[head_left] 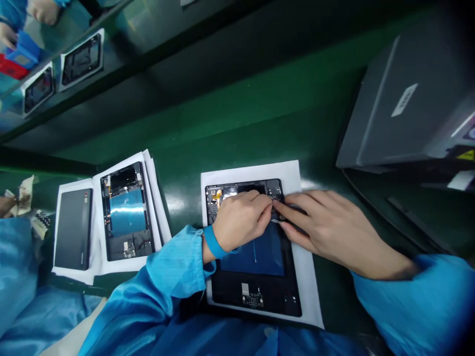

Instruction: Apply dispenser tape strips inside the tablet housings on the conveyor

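An opened tablet (260, 291) lies on white paper (308, 277) in front of me, its blue battery area (256, 257) and circuit parts exposed. Over its upper half, my left hand (243, 217) has its fingers pinched together, and a blue band (213, 242) circles that wrist. My right hand (322, 222) comes in from the right, thumb and forefinger closed near the tablet's upper right edge. A small pale sliver (275, 221) shows by its fingertips. Whatever either hand pinches is too small or hidden to name.
Left of me, another opened tablet (128, 212) and a dark closed one (73, 230) lie on white sheets. A large grey machine (393, 109) stands at the right, a cable (365, 198) below it. A raised shelf at upper left bears tablets (81, 62); a co-worker's hand (46, 11) is beyond.
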The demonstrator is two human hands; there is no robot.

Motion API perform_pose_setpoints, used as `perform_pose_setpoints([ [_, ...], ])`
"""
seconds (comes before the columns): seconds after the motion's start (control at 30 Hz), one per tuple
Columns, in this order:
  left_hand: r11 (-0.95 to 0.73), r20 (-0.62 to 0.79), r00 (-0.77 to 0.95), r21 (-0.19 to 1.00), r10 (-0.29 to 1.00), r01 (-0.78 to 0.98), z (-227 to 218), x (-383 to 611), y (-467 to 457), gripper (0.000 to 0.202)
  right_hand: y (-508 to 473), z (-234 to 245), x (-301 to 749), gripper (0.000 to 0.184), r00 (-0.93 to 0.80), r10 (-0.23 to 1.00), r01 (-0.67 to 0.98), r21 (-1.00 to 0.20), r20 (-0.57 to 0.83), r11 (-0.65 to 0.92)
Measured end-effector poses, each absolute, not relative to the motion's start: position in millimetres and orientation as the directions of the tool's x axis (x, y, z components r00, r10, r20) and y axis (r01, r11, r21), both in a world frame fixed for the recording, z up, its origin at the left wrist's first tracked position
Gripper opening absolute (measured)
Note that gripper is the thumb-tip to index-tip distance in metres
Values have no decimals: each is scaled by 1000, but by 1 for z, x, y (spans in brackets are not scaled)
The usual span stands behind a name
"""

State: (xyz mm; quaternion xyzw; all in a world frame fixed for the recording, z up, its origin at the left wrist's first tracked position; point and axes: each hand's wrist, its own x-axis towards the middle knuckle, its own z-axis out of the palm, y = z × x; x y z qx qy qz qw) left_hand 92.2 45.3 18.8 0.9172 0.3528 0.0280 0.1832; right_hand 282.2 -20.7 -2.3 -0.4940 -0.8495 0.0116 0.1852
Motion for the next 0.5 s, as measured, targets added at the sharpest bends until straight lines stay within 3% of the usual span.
perform_pose_setpoints([
  [0.27,-695,-50,759,366,649,618,15,89,46,22,-23,1,277,28,-459,838,840,-163,295,518],
  [0.5,-698,-46,764,374,643,610,11,89,48,22,-20,-4,280,23,-305,849,849,-281,431,447],
])
